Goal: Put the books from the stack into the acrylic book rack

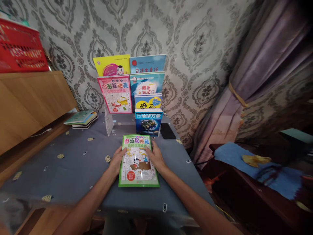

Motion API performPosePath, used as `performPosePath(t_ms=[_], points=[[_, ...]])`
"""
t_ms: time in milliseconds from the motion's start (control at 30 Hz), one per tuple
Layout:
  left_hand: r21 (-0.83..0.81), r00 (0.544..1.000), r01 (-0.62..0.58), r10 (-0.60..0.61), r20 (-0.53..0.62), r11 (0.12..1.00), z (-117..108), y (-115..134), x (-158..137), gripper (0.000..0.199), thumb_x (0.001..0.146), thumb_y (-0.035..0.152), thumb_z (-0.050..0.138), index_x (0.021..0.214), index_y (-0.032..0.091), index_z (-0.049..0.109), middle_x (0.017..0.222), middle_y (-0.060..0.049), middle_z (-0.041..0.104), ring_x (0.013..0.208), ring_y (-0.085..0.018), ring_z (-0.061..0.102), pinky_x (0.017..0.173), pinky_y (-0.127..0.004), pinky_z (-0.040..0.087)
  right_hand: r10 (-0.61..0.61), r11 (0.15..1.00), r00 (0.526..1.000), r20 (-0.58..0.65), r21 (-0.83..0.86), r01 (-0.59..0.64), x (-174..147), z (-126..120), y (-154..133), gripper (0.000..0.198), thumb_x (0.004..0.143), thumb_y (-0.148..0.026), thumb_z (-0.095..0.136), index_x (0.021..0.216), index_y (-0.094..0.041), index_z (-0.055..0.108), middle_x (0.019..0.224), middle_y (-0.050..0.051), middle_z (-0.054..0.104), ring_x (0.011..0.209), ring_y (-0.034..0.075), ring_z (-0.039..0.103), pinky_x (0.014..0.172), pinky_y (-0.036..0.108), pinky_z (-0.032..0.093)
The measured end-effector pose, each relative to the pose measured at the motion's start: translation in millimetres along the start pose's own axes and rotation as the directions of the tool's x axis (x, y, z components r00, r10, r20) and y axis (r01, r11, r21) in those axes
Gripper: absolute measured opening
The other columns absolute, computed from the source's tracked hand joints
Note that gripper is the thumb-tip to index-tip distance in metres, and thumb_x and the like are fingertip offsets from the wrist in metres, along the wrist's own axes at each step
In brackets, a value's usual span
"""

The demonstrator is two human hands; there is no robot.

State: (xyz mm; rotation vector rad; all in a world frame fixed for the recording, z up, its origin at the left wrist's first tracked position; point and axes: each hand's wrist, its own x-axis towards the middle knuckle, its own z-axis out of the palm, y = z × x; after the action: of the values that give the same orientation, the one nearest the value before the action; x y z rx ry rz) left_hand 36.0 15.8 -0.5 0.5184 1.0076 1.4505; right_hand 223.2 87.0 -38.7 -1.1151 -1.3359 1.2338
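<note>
Green-bordered book (138, 162), two-handed hold.
Left hand (118, 159) at 9 o'clock, right hand (156, 156) at 3, both partly curled, gripping its edges; display rack (109, 122) beyond, towards 12.

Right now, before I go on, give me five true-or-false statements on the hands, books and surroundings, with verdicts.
1. The left hand and right hand both hold the green-bordered book. True.
2. The black flat device lies left of the book stand. False: the black flat device lies to the right of the book stand.
3. The pink-bordered book stands in front of the yellow book. True.
4. The red basket sits on the tablecloth. False: the red basket sits on the wooden cabinet.
5. A book stack lies left of the book stand. True.
</note>
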Motion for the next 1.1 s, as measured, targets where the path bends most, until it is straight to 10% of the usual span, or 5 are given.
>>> performPosePath(t_ms=[267,633,1100], points=[[0.016,0.996,-0.079,0.079,-0.037,0.997,21,-2,19,0.042,0.075,0.044,0.081,0.101,0.013,0.069,0.098,-0.012,0.079,0.098,-0.030,0.074,0.089,-0.043,0.060,0.105,0.915,0.981,0.162,0.370,-0.160,0,-3,-21,0.041,0.071,-0.057,0.074,0.088,-0.021,0.069,0.083,0.011,0.079,0.082,0.033,0.076,0.070,0.045,0.063],[0.192,0.967,-0.212,0.177,0.185,0.958,22,0,24,0.061,0.060,0.043,0.090,0.107,0.015,0.065,0.100,-0.011,0.078,0.089,-0.030,0.075,0.082,-0.039,0.059,0.092,0.876,0.995,0.049,0.471,-0.104,8,-17,-32,0.049,0.057,-0.055,0.086,0.086,-0.022,0.067,0.083,0.004,0.080,0.082,0.030,0.076,0.071,0.040,0.062],[0.242,0.971,-0.191,0.147,0.189,0.951,17,0,26,0.064,0.058,0.044,0.089,0.109,0.015,0.062,0.098,-0.010,0.078,0.088,-0.030,0.075,0.082,-0.041,0.059,0.079,0.873,0.993,0.085,0.475,-0.110,6,-15,-28,0.048,0.061,-0.052,0.086,0.092,-0.021,0.068,0.087,0.004,0.079,0.086,0.030,0.075,0.076,0.042,0.060]])
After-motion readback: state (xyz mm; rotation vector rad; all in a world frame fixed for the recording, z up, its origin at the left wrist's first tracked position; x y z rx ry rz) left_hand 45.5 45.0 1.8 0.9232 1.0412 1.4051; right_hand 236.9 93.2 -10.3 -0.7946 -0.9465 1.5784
